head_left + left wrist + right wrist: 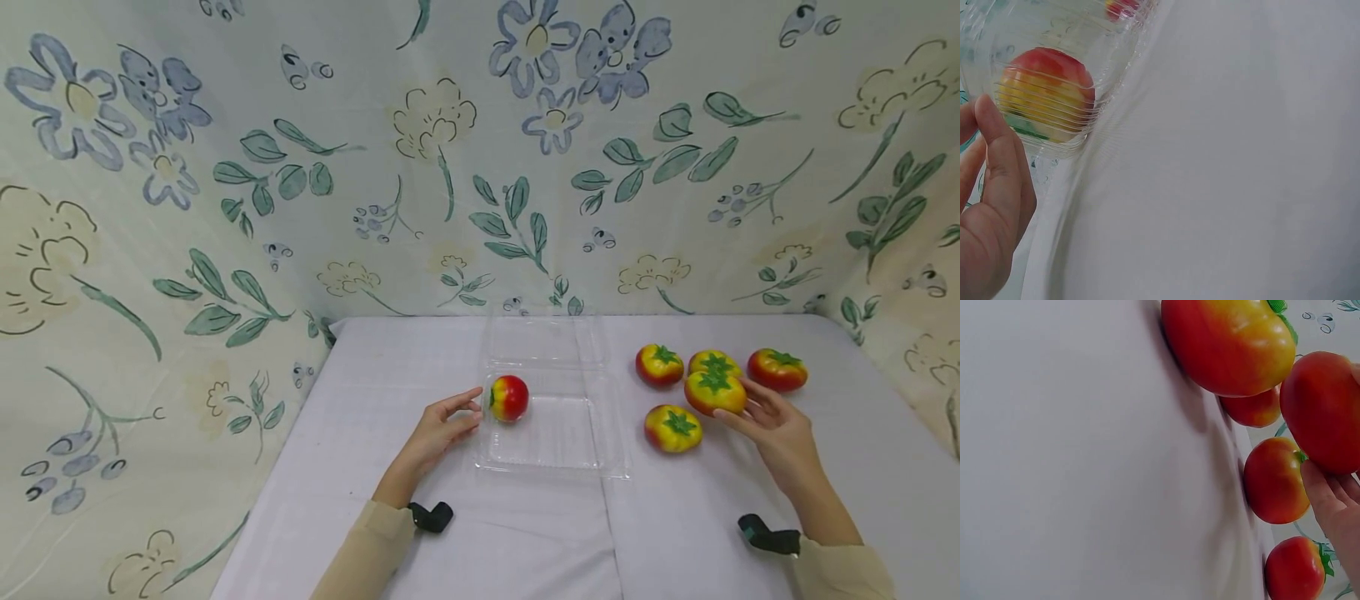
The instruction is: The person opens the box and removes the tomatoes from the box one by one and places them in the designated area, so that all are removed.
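Note:
A clear plastic clamshell box [540, 450] lies with its lid [540, 342] folded back. Inside, at its left side, a red and yellow toy tomato [510, 398] lies tipped over, green leafy top facing left. My left hand [442, 429] is beside the box, fingers slightly bent and fingertips right at the left wall; the left wrist view shows that tomato [1047, 94] through the ribbed wall. On the right, my right hand [776, 425] holds another toy tomato [714, 393] between thumb and fingers, raised in front of several others. The right wrist view shows this held tomato [1322, 412] from the side.
Around the held one are more toy tomatoes: one at the left [659, 365], one partly hidden behind [712, 360], one at the right [777, 370] and one in front [673, 429]. A white cloth [360, 400] covers the table; a floral curtain [420, 233] hangs behind.

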`<state>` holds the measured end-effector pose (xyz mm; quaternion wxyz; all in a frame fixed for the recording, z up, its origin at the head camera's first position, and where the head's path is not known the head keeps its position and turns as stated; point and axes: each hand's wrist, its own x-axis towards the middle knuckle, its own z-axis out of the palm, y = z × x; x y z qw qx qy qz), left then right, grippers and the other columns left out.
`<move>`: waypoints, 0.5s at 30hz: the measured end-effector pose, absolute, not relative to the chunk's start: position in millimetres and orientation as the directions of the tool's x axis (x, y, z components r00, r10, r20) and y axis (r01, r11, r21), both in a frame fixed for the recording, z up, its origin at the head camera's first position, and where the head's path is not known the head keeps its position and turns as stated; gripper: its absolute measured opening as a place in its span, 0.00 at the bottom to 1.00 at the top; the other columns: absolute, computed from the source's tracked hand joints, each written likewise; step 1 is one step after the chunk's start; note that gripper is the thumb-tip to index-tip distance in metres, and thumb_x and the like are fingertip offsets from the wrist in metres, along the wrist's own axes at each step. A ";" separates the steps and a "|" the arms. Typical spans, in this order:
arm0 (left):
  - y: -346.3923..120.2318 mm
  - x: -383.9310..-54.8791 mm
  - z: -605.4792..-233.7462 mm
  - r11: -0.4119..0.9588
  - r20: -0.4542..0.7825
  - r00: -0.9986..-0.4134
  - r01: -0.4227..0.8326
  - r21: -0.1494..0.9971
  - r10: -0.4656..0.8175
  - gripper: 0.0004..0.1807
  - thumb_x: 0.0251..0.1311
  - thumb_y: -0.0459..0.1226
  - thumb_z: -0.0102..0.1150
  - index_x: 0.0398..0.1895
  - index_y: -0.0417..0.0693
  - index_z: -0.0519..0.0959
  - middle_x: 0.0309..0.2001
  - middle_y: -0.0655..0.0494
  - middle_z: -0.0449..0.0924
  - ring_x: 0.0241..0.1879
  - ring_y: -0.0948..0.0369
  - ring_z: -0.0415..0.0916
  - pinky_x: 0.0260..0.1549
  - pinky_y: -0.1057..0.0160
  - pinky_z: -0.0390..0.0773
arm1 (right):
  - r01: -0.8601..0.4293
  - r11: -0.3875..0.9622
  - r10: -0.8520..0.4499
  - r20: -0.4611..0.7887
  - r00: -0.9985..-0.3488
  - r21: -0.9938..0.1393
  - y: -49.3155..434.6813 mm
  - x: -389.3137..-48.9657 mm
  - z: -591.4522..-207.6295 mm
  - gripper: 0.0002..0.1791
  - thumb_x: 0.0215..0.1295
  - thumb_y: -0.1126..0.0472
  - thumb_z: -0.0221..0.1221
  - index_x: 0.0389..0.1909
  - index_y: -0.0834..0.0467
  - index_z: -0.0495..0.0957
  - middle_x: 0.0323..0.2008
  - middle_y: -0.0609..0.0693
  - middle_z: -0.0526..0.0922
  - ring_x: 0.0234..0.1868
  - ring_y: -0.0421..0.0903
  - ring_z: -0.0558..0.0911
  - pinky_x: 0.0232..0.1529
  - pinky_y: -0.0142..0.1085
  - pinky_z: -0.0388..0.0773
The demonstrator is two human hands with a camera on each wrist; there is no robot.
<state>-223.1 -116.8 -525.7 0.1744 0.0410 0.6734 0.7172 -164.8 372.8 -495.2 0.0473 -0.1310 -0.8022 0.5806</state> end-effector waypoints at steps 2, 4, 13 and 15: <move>-116.6 -223.0 -525.8 -0.029 -0.175 -0.937 -0.192 0.981 0.304 0.27 0.65 0.34 0.65 0.67 0.49 0.75 0.49 0.48 0.74 0.39 0.60 0.78 0.44 0.69 0.82 | 0.144 0.245 0.261 -0.078 -0.962 -0.959 374.3 -163.2 -496.3 0.44 0.66 0.51 0.65 0.78 0.49 0.55 0.78 0.51 0.51 0.76 0.53 0.53 0.48 0.16 0.70; -116.4 -222.8 -525.5 -0.027 -0.174 -0.937 -0.191 0.981 0.302 0.26 0.65 0.34 0.65 0.67 0.49 0.75 0.49 0.48 0.74 0.39 0.61 0.77 0.44 0.69 0.82 | 0.135 0.196 0.261 -0.081 -0.962 -0.971 375.5 -161.6 -497.7 0.44 0.65 0.53 0.66 0.78 0.49 0.56 0.78 0.48 0.51 0.77 0.51 0.52 0.44 0.13 0.71; -116.0 -222.8 -526.1 -0.043 -0.174 -0.936 -0.196 0.980 0.306 0.27 0.65 0.33 0.64 0.67 0.48 0.75 0.49 0.49 0.74 0.39 0.61 0.78 0.45 0.68 0.82 | 0.121 0.094 0.276 -0.090 -0.957 -0.988 385.0 -157.7 -509.1 0.44 0.63 0.57 0.69 0.77 0.48 0.59 0.77 0.44 0.53 0.77 0.49 0.50 0.42 0.13 0.72; -116.1 -222.8 -526.0 -0.044 -0.176 -0.936 -0.199 0.979 0.306 0.27 0.65 0.33 0.64 0.67 0.48 0.75 0.49 0.49 0.74 0.39 0.61 0.78 0.45 0.68 0.82 | 0.132 0.091 0.282 -0.102 -0.954 -0.987 387.4 -157.0 -511.4 0.44 0.62 0.57 0.69 0.77 0.47 0.59 0.77 0.43 0.54 0.77 0.48 0.50 0.42 0.13 0.71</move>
